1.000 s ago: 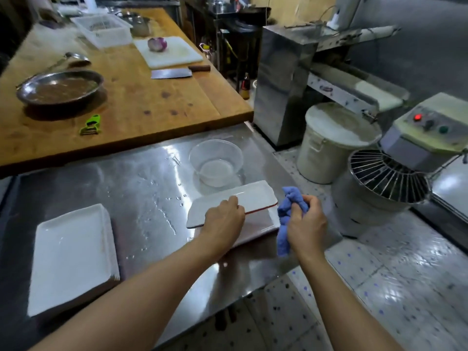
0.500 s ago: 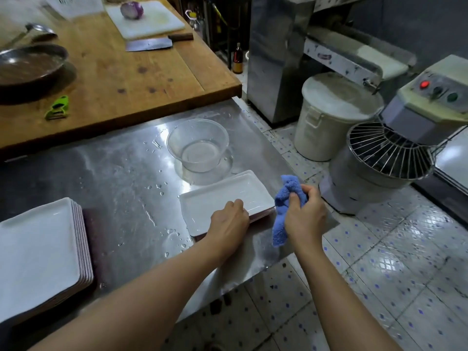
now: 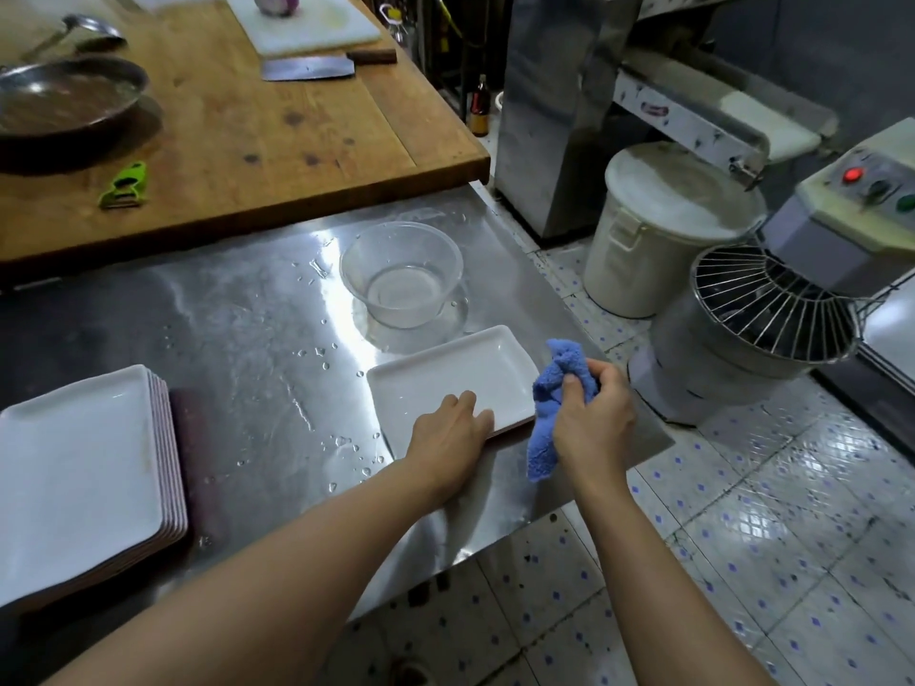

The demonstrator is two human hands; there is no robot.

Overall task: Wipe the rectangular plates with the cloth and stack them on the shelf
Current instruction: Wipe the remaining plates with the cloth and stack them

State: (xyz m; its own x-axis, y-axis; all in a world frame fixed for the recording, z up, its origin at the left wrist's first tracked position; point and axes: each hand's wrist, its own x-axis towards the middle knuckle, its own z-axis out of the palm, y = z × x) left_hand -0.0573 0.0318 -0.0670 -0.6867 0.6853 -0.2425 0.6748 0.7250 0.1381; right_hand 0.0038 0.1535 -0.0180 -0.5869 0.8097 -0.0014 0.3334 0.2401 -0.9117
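Left hand: my left hand (image 3: 453, 428) lies on the near edge of the single plate (image 3: 455, 376), fingers fairly straight and resting on its rim and inner face. Nothing is curled round.
Right hand: my right hand (image 3: 591, 418) is closed round the blue cloth (image 3: 549, 403), bunched in my fist. One end sticks up above my thumb; the other hangs below the hand.
Cloth position: just right of the plate, at its right edge. Contact with the plate: cannot tell.
Single plate: white, rectangular, flat on the steel surface (image 3: 257, 329) near its right end, inner face up.
Plate stack (image 3: 81, 470): white rectangular plates piled at the near left of the steel surface, well apart from the single plate.
Clear bowl (image 3: 401, 274): just beyond the single plate, upright, a little water in the bottom.
Surface condition: water droplets scattered between the stack and the single plate.
Wooden surface (image 3: 237, 126): far side. Carries a metal pan (image 3: 64, 96), a green peeler (image 3: 125, 185), a cleaver (image 3: 309, 69) and a white cutting board (image 3: 312, 24) with a halved onion (image 3: 276, 1).
Right of the surface: white lidded bucket (image 3: 668, 225) and a mixer with a wire guard (image 3: 772, 309), both on the tiled floor.
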